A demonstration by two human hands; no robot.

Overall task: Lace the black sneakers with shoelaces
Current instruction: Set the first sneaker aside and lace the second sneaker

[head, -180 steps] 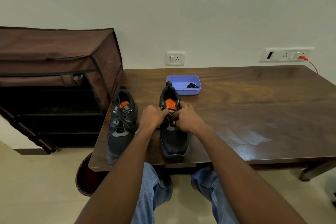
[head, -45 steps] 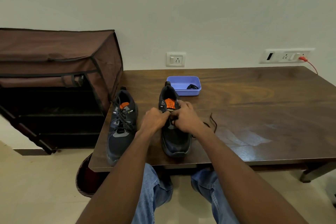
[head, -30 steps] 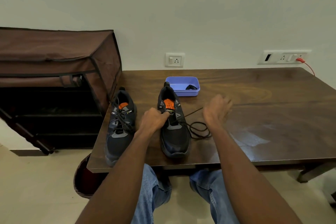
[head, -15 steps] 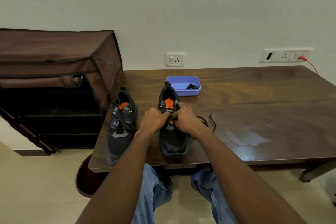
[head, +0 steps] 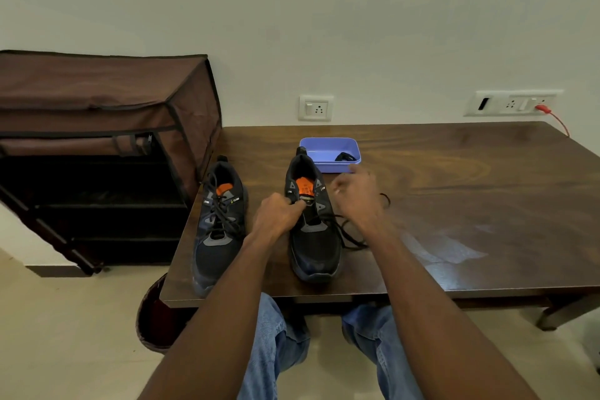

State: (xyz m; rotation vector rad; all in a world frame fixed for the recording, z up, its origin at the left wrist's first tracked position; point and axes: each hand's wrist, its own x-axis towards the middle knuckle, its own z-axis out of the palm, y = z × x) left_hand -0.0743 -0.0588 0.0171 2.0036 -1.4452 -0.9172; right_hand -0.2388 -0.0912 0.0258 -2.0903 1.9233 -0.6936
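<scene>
Left hand (head: pixel 278 214) pinches right shoe (head: pixel 311 221) by tongue; right hand (head: pixel 357 195) at 2 o'clock pulls lace (head: pixel 349 232) through. Next: poke lace into next hole.

Small white logos mark both sneakers (head: pixel 218 227) beside their orange tongue labels (head: pixel 304 184), but none is legible.

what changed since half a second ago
The right hand left the right sneaker and drew the lace out rightward. The left hand kept its grip at the eyelets. The left sneaker and tray stayed.
</scene>
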